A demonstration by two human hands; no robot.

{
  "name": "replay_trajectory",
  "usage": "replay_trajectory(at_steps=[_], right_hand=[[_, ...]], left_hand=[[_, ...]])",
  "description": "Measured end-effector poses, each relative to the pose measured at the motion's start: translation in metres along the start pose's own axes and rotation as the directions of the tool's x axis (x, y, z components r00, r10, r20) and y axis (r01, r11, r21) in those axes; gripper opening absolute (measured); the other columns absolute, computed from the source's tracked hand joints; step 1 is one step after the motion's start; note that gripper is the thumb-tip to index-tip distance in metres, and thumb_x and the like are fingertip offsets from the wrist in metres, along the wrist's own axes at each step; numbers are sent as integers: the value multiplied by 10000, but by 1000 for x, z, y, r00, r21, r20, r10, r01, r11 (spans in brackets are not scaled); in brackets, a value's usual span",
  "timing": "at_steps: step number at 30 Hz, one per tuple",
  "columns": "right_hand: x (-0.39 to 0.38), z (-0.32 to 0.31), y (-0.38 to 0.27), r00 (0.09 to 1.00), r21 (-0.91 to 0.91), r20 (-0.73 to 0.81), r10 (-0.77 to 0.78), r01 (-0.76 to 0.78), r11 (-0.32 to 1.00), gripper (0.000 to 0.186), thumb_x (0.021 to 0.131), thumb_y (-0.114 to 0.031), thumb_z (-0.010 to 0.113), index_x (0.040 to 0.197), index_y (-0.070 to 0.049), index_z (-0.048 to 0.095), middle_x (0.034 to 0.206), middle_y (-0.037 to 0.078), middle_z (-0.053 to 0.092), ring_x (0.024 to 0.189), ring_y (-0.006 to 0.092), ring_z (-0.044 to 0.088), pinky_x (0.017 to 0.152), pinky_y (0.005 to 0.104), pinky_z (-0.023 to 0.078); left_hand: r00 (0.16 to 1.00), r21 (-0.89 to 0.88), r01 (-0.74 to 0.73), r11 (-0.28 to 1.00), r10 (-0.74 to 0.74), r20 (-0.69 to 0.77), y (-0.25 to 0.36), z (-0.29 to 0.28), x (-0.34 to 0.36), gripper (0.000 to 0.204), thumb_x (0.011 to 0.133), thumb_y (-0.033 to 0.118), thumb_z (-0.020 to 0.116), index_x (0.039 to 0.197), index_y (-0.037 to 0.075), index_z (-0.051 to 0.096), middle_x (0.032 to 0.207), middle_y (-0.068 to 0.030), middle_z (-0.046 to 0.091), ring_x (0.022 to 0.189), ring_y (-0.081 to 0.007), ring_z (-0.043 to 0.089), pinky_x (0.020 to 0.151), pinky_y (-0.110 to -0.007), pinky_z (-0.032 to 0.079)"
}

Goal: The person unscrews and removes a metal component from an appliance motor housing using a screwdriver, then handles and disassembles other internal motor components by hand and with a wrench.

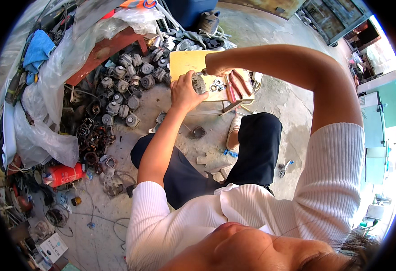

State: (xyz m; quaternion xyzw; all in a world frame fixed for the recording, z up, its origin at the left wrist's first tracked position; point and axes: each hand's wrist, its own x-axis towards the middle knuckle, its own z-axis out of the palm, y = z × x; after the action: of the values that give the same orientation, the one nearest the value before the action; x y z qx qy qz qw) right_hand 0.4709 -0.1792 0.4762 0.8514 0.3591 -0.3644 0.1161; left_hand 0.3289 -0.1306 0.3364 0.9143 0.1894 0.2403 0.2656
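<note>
On a small yellow-topped table, my left hand grips a round grey metal motor part, thumb along its near side. My right hand is closed just above and right of that part, around a small tool-like thing at its top, too hidden to name. To the right on the tabletop lie several small metal rings, a red-handled tool and brown-red pliers-like tools.
Many grey motors are heaped left of the table, beside plastic sheeting, scrap parts and a red cylinder. A loose cup-like metal part lies on the concrete floor between my legs. Teal cabinets stand at right.
</note>
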Motion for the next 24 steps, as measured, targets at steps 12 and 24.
replay_trajectory(at_steps=[12, 24], right_hand=[[8, 169, 24, 523, 374, -851, 45, 544, 751, 387, 978, -179, 474, 1356, -111, 520, 862, 258, 682, 814, 457, 661, 730, 534, 507], [7, 120, 61, 774, 387, -625, -108, 427, 817, 396, 1013, -242, 484, 1373, -111, 580, 781, 66, 645, 702, 171, 621, 668, 330, 509]], left_hand=[[997, -56, 14, 998, -18, -75, 1, 4, 1, 801, 628, 433, 839, 1280, 108, 507, 1142, -149, 637, 1078, -315, 613, 964, -468, 422], [999, -49, 41, 998, -41, -10, 3, -1, -5, 867, 639, 423, 857, 1338, 105, 454, 1220, -159, 594, 1130, -346, 587, 974, -490, 419]])
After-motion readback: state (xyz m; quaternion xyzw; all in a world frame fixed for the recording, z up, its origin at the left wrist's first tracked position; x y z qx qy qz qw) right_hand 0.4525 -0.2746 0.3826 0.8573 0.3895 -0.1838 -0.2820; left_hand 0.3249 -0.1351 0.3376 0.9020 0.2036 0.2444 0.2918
